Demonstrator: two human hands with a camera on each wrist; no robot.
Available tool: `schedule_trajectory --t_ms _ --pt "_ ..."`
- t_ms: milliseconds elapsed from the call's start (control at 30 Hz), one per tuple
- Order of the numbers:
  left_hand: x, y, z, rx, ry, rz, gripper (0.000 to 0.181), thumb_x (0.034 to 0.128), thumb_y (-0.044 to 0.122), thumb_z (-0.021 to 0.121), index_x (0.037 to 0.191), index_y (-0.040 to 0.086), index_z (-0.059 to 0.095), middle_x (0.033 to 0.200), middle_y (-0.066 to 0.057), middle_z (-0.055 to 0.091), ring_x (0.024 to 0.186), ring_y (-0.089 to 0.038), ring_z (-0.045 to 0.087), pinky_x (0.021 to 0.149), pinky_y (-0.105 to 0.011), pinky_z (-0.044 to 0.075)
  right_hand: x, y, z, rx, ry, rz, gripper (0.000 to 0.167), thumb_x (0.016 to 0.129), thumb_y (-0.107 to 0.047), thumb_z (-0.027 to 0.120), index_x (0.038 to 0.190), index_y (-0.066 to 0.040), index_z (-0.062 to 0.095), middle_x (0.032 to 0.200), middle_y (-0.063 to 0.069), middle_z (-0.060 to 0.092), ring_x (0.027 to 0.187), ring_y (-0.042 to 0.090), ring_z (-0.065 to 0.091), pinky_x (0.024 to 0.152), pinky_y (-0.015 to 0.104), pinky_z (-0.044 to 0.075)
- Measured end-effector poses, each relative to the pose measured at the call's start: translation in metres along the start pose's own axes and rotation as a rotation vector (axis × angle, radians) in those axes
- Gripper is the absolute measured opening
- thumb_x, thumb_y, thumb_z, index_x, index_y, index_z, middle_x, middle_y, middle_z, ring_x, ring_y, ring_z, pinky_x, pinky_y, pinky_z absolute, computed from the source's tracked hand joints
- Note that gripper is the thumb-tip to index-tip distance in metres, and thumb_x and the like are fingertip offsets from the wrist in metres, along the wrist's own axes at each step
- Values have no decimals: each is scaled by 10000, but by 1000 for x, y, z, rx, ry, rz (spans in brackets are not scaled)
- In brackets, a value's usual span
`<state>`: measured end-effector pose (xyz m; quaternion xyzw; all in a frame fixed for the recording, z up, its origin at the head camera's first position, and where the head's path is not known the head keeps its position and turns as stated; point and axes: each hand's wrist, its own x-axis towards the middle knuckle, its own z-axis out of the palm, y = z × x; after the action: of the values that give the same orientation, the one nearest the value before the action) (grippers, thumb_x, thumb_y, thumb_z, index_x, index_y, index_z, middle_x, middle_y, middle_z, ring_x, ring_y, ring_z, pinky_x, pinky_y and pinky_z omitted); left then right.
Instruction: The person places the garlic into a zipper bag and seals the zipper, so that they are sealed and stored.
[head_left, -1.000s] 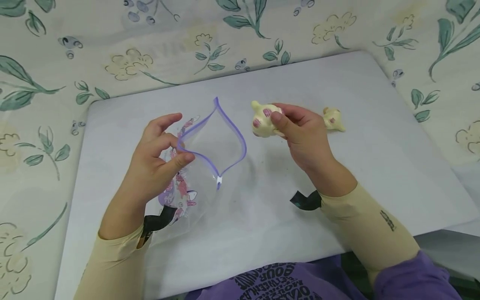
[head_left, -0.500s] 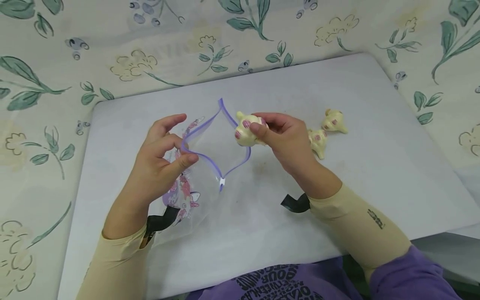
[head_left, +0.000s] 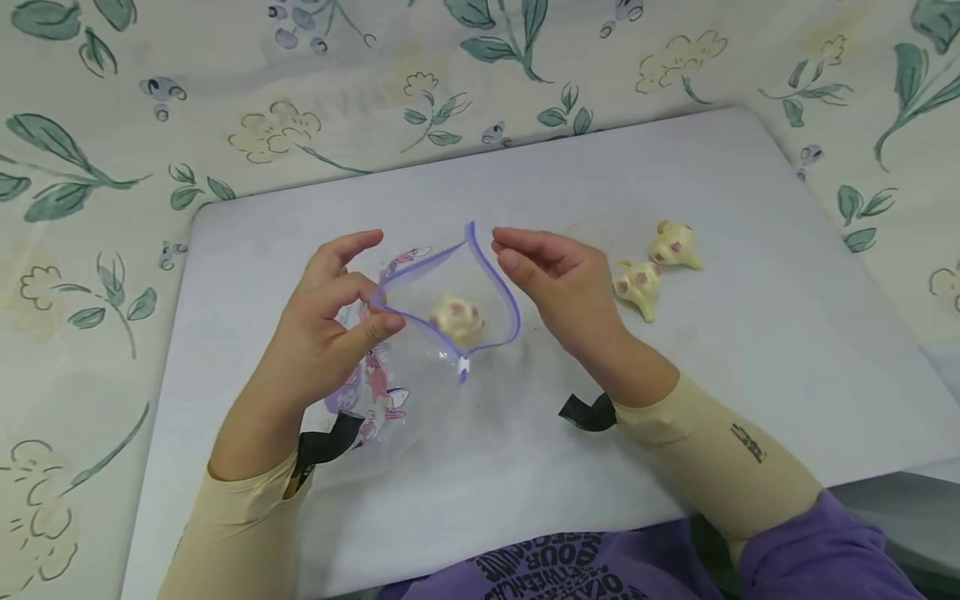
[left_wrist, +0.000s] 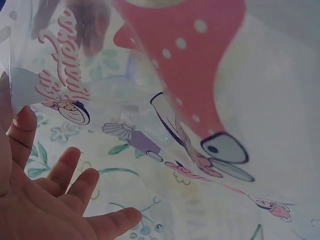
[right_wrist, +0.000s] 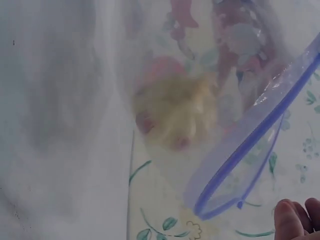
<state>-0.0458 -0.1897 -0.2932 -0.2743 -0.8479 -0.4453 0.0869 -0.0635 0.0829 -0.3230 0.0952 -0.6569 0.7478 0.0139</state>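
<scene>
My left hand [head_left: 318,329] pinches the left side of a clear zip bag [head_left: 517,318] between thumb and fingers. Its purple-rimmed mouth gapes wide, with a white slider [head_left: 463,365] at the near end. Inside the bag is a small pale-yellow toy figurine [head_left: 459,321] with pink patches, blurred through the plastic in the right wrist view. Just right of the bag's mouth, my right hand [head_left: 573,292] holds nothing, fingers and thumb loosely extended. The left wrist view shows my fingers [left_wrist: 80,190] beside the bag's printed pink and purple cartoon figures.
Two similar yellow figurines, one [head_left: 637,288] nearer and one [head_left: 675,244] behind it, lie touching or nearly so on the white table [head_left: 750,358], right of my right hand. A floral-patterned cloth [head_left: 337,92] stands behind the table.
My right hand has carried the figurine left to the bag's mouth and let it go; it is now inside. The left hand keeps its grip on the bag.
</scene>
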Motion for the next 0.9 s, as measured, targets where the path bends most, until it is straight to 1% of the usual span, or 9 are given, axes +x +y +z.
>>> schedule_trajectory --t_ms 100,200,267,367,433,533,600,700,900 --pt "0 1 0 9 -19 -16 306 843 366 782 748 134 607 1537 -128 449 1461 -237 333 1111 -598 300 -3 -3 -5 -16 29 -48 349 961 -231 703 1233 -12 696 1229 133 723 1149 178 697 975 310 536" --pt "1 2 -1 20 -10 -10 311 837 362 789 746 130 603 1531 -135 456 1452 -240 352 1122 -535 310 -4 -4 -12 19 68 -75 405 970 -283 684 1215 40 683 1238 167 711 1151 213 700 962 323 543" --pt "1 2 -1 23 0 -5 324 833 371 789 746 123 600 1527 -134 462 1445 -237 366 1113 -442 325 -3 -3 -18 68 104 -80 421 981 -288 661 1203 70 674 1228 170 713 1141 222 704 954 329 545" --pt "2 2 -2 24 14 4 378 831 451 758 746 119 599 1523 -124 471 1441 -232 378 1105 -361 322 -2 -1 -32 185 174 -61 319 1013 -217 613 1152 59 694 1176 121 733 1109 205 715 951 330 543" --pt "3 3 -2 22 21 13 429 826 518 723 748 114 601 1516 -134 475 1440 -237 379 1128 -395 317 -1 1 -45 286 228 -48 276 1023 -194 590 1120 34 711 1128 99 742 1074 202 726 944 330 543" --pt "4 3 -2 29 30 25 482 819 575 687 750 107 601 1505 -153 483 1443 -248 374 1146 -518 296 -1 3 -67 409 327 -39 239 1006 -176 618 1049 31 729 1052 107 751 1000 214 747 910 331 553" --pt "5 3 -3 30 37 23 491 821 583 687 751 104 601 1502 -155 486 1444 -248 371 1136 -559 293 -2 3 -83 475 386 -31 276 973 -189 671 1051 71 719 1031 141 746 970 234 752 894 328 557" --pt "4 4 -4 31 42 13 486 826 574 697 752 103 601 1504 -148 487 1450 -242 361 1135 -564 290 -3 4 -106 552 475 -14 355 923 -208 732 1058 118 695 1014 177 735 936 254 754 868 320 567" --pt "3 4 -4 25 35 -6 435 834 508 737 754 102 601 1514 -136 480 1458 -229 349 1146 -557 281 -2 9 -149 529 646 38 344 919 -217 737 1090 77 686 1053 156 708 977 247 731 868 300 570"
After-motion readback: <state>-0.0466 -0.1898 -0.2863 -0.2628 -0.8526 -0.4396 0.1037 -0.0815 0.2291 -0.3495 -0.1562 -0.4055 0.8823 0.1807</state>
